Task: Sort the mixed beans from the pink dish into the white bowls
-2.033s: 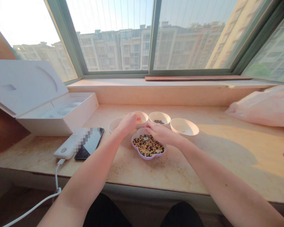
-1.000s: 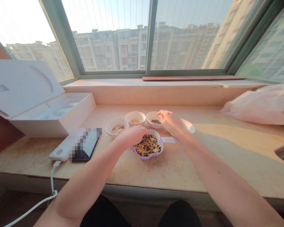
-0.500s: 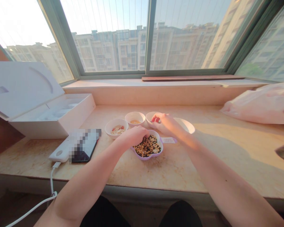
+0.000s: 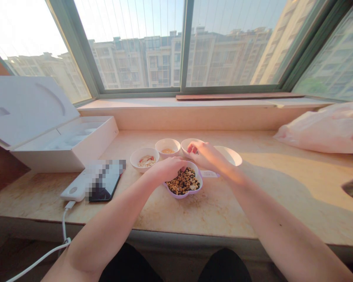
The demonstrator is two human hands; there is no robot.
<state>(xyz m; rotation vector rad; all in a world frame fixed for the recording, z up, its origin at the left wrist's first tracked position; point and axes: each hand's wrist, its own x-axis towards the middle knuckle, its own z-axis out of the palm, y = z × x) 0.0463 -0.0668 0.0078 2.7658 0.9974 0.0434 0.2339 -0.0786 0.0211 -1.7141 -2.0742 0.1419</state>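
A lilac flower-shaped bowl point(image 4: 182, 192) of mixed beans sits mid-counter. My left hand point(image 4: 166, 168) rests curled over its left rim, fingertips pinched among the beans. My right hand point(image 4: 204, 154) hovers over the small white bowl point(image 4: 186, 143) behind it, fingers pinched; what they hold is too small to see. Two more white bowls stand to the left: one with pale and red pieces point(image 4: 144, 158), one with yellow grains point(image 4: 167, 147). A further white bowl point(image 4: 231, 154) lies behind my right wrist.
An open white box point(image 4: 61, 141) stands at the left. A power bank point(image 4: 76, 188) with a white cable and a dark phone point(image 4: 104, 188) lie beside it. A pink plastic bag point(image 4: 326, 129) sits at the right, the window ledge point(image 4: 194, 103) behind.
My left hand came back from the yellow-grain bowl to the lilac bowl's left rim. My right hand went from the lilac bowl to the small white bowl behind it.
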